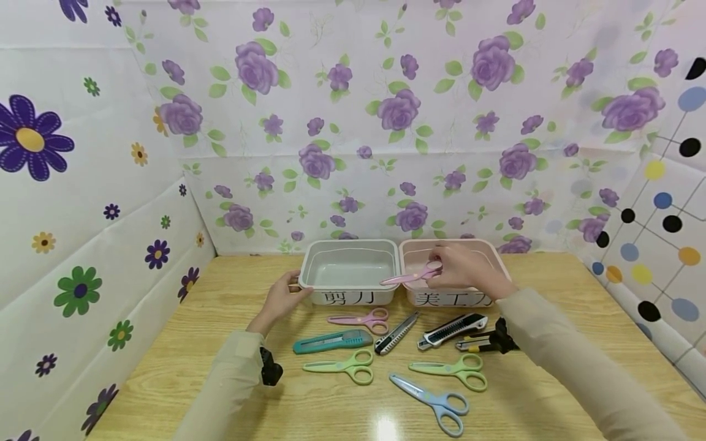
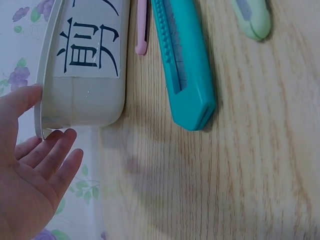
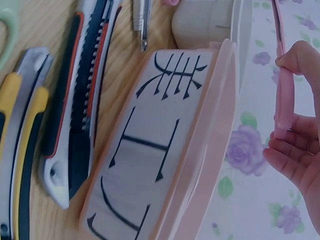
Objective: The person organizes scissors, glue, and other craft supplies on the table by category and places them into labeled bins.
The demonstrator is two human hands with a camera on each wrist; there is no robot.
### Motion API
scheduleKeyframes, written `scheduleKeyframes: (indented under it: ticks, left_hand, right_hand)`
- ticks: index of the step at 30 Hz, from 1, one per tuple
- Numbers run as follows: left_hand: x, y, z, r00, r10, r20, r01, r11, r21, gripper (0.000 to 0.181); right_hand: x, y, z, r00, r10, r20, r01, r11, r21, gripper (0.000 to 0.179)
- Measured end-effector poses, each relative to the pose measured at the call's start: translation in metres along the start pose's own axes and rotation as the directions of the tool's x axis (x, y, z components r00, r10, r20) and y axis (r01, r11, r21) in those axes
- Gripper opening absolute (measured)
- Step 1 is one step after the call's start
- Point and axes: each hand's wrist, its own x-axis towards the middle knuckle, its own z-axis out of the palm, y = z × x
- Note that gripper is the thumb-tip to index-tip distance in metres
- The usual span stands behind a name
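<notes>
My left hand (image 1: 282,300) holds the near-left corner of a grey plastic bin (image 1: 353,288), thumb at the front of the rim and fingers at its side. Above the front of a pink bin (image 1: 449,243), my right hand (image 1: 460,266) grips pink scissors (image 1: 405,278) by the handles (image 3: 285,97). Their blades point left, over the grey bin's near-right corner. Both bins carry labels with black characters. In front of the grey bin lies another pair of pink scissors (image 1: 353,320), with a teal utility knife (image 1: 331,342) close by.
On the wooden table (image 1: 220,312) lie a slim silver-black cutter (image 1: 397,334), a white-black cutter (image 1: 452,331), a yellow-black cutter (image 1: 469,344), two green scissors (image 1: 336,366) and blue scissors (image 1: 427,397). A flowered cloth wall (image 1: 331,202) rises behind the bins.
</notes>
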Motion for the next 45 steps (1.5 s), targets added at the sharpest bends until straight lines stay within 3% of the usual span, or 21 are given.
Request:
scheduleKeyframes:
  ticks: [5, 10, 14, 21, 29, 38, 45]
  left_hand:
    - [0.002, -0.003, 0.002, 1.000, -0.005, 0.009, 0.005, 1.000, -0.001, 0.057]
    - [0.005, -0.005, 0.004, 1.000, -0.007, 0.004, 0.007, 1.000, -0.012, 0.056]
    - [0.005, -0.004, 0.005, 1.000, -0.005, 0.005, 0.005, 1.000, -0.022, 0.056]
    - [0.004, -0.004, 0.004, 1.000, 0.003, -0.003, -0.003, 1.000, -0.015, 0.055]
    - [0.002, -0.003, 0.002, 1.000, -0.013, 0.006, 0.013, 1.000, -0.017, 0.056]
    - [0.001, -0.003, 0.001, 1.000, 0.006, 0.010, -0.006, 1.000, -0.024, 0.055]
    - [0.000, -0.002, 0.002, 1.000, 0.009, 0.005, -0.009, 1.000, -0.013, 0.055]
  right_hand:
    - [0.008, -0.004, 0.006, 1.000, 0.004, 0.027, -0.006, 0.998, 0.067, 0.017]
    - [0.015, -0.009, 0.011, 0.997, 0.040, 0.067, -0.049, 0.990, 0.130, 0.026]
    - [0.023, -0.016, 0.019, 0.999, 0.053, 0.000, -0.053, 0.995, 0.083, 0.024]
    - [0.036, -0.027, 0.033, 0.993, 0.009, -0.122, -0.011, 1.000, -0.018, 0.036]
    - [0.045, -0.038, 0.046, 0.990, 0.077, -0.122, -0.079, 0.997, -0.009, 0.041]
    - [0.053, -0.045, 0.059, 0.982, 0.075, -0.172, -0.079, 0.997, -0.016, 0.037]
    - [0.057, -0.056, 0.066, 0.982, 0.121, -0.147, -0.121, 0.993, 0.007, 0.040]
